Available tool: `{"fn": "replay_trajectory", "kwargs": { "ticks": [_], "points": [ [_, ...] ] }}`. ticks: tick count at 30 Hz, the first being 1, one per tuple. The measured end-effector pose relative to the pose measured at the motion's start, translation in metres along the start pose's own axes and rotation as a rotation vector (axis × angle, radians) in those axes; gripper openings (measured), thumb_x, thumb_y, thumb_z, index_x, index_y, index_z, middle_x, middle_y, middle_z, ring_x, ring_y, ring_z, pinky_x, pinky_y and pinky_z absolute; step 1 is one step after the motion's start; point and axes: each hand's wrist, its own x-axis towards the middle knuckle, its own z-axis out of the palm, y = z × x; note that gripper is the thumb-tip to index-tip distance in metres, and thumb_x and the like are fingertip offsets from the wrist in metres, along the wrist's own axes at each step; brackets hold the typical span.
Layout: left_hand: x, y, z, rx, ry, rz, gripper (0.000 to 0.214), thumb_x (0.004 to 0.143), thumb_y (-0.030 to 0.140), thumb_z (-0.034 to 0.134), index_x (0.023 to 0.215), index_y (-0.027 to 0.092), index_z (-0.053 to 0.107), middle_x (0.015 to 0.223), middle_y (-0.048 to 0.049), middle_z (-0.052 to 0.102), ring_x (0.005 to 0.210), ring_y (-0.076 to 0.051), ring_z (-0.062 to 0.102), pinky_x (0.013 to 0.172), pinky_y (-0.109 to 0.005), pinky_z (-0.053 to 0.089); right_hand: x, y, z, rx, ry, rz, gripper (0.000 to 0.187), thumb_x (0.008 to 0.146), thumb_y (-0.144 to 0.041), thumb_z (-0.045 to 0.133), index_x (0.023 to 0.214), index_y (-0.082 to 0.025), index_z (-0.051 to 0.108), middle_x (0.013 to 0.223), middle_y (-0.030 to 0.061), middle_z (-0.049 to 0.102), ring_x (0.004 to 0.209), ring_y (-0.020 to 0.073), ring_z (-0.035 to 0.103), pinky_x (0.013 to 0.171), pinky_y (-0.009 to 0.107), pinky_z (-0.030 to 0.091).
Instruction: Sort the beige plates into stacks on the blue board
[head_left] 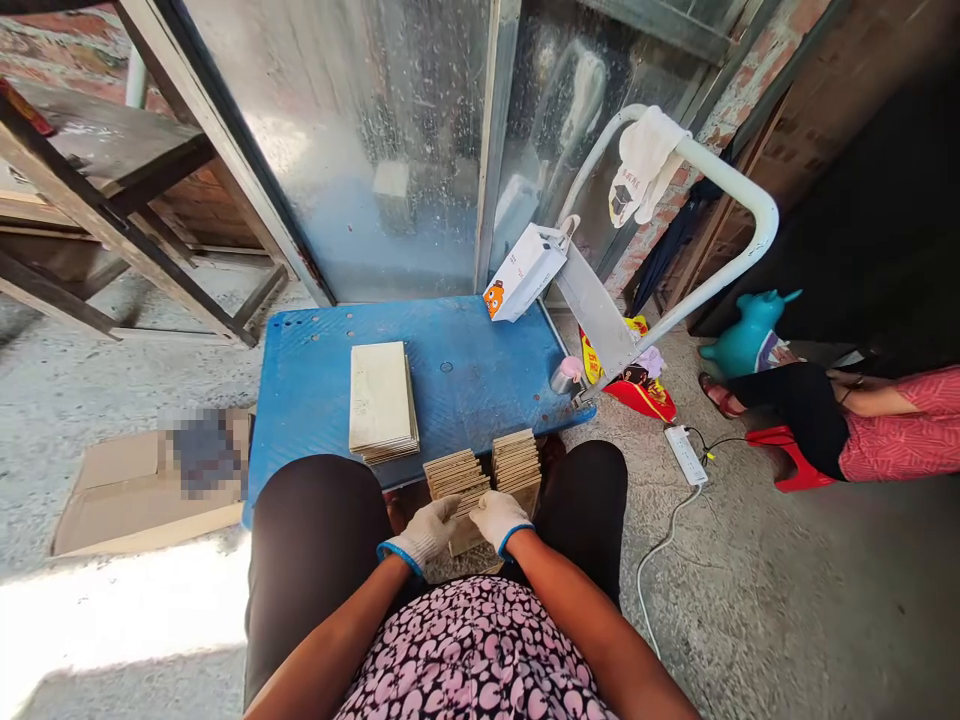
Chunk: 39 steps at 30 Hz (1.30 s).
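Observation:
Both my hands wear white knit gloves with blue cuffs and meet low between my knees. My left hand (431,532) is closed, its fingertips at the near edge of a stack of thin tan boards (454,470). Against the same near end, my right hand (498,516) is curled with fingers gripping a thin board. A second stack of thin boards (516,462) stands just to the right. The gloves partly hide the boards' lower part. Beyond my left knee, a neat pile of pale rectangular boards (381,395) lies on a blue platform cart (457,340).
A white paper bag (525,272) and a pink-lidded cup (566,375) stand on the cart. Its white handle (765,215) holds a cloth. A power strip (685,455) with a cord lies right, near a seated person (892,430). Flattened cardboard (112,480) lies left.

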Motion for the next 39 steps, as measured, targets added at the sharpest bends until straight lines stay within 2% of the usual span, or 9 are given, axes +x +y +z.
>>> {"fn": "replay_trajectory", "kwargs": {
  "ticks": [5, 11, 18, 23, 31, 35, 39],
  "points": [
    [0.003, -0.004, 0.002, -0.013, 0.010, 0.033, 0.043, 0.076, 0.013, 0.053, 0.118, 0.011, 0.065, 0.125, -0.0103, 0.067, 0.117, -0.021, 0.062, 0.105, -0.029, 0.046, -0.002, 0.002, 0.001, -0.021, 0.022, -0.002, 0.022, 0.083, -0.041, 0.057, 0.087, -0.023, 0.068, 0.096, 0.0071, 0.072, 0.088, 0.0223, 0.065, 0.059, 0.027, 0.037],
    [0.003, -0.005, 0.003, -0.031, 0.025, 0.042, 0.048, 0.075, 0.013, 0.055, 0.122, 0.014, 0.063, 0.128, -0.0083, 0.065, 0.122, -0.020, 0.059, 0.107, -0.029, 0.044, -0.002, 0.002, 0.003, -0.050, 0.054, -0.002, 0.017, 0.082, -0.037, 0.058, 0.088, -0.024, 0.067, 0.096, 0.0062, 0.071, 0.086, 0.0216, 0.065, 0.057, 0.026, 0.035],
    [-0.007, 0.008, -0.004, -0.068, 0.053, 0.048, 0.050, 0.074, 0.008, 0.054, 0.123, 0.011, 0.063, 0.129, -0.0106, 0.064, 0.119, -0.019, 0.061, 0.105, -0.027, 0.043, -0.008, 0.005, 0.005, -0.093, 0.100, -0.055, 0.013, 0.085, -0.033, 0.056, 0.081, -0.023, 0.064, 0.088, 0.0031, 0.069, 0.080, 0.0174, 0.061, 0.057, 0.024, 0.032],
    [-0.019, 0.019, -0.011, -0.024, 0.057, 0.078, 0.052, 0.074, 0.007, 0.053, 0.125, 0.014, 0.064, 0.128, -0.0089, 0.065, 0.118, -0.019, 0.062, 0.103, -0.026, 0.045, -0.015, 0.005, 0.005, -0.145, 0.127, -0.099, 0.014, 0.089, -0.031, 0.052, 0.083, -0.023, 0.062, 0.087, 0.0021, 0.068, 0.080, 0.0161, 0.059, 0.059, 0.023, 0.031],
    [-0.029, 0.018, -0.013, -0.041, 0.110, 0.110, 0.053, 0.075, 0.009, 0.054, 0.126, 0.012, 0.064, 0.128, -0.0101, 0.065, 0.119, -0.022, 0.061, 0.104, -0.028, 0.044, -0.019, 0.001, 0.008, -0.205, 0.116, -0.149, 0.020, 0.091, -0.029, 0.047, 0.078, -0.023, 0.061, 0.082, 0.0014, 0.065, 0.076, 0.0159, 0.057, 0.061, 0.023, 0.033],
    [-0.031, 0.017, -0.012, -0.044, 0.101, 0.115, 0.055, 0.074, 0.010, 0.055, 0.128, 0.017, 0.064, 0.129, -0.0064, 0.065, 0.118, -0.022, 0.061, 0.104, -0.029, 0.045, -0.016, -0.003, 0.008, -0.213, 0.091, -0.144, 0.020, 0.091, -0.029, 0.046, 0.082, -0.024, 0.064, 0.084, 0.0021, 0.066, 0.077, 0.0168, 0.058, 0.063, 0.024, 0.036],
    [-0.033, 0.020, -0.015, -0.004, 0.076, 0.137, 0.048, 0.079, 0.019, 0.057, 0.126, 0.019, 0.064, 0.130, -0.0060, 0.064, 0.120, -0.024, 0.059, 0.104, -0.031, 0.044, -0.009, -0.008, 0.008, -0.209, 0.058, -0.131, 0.021, 0.091, -0.031, 0.047, 0.093, -0.025, 0.067, 0.093, 0.0040, 0.068, 0.083, 0.0182, 0.060, 0.068, 0.025, 0.040]
  ]
}}
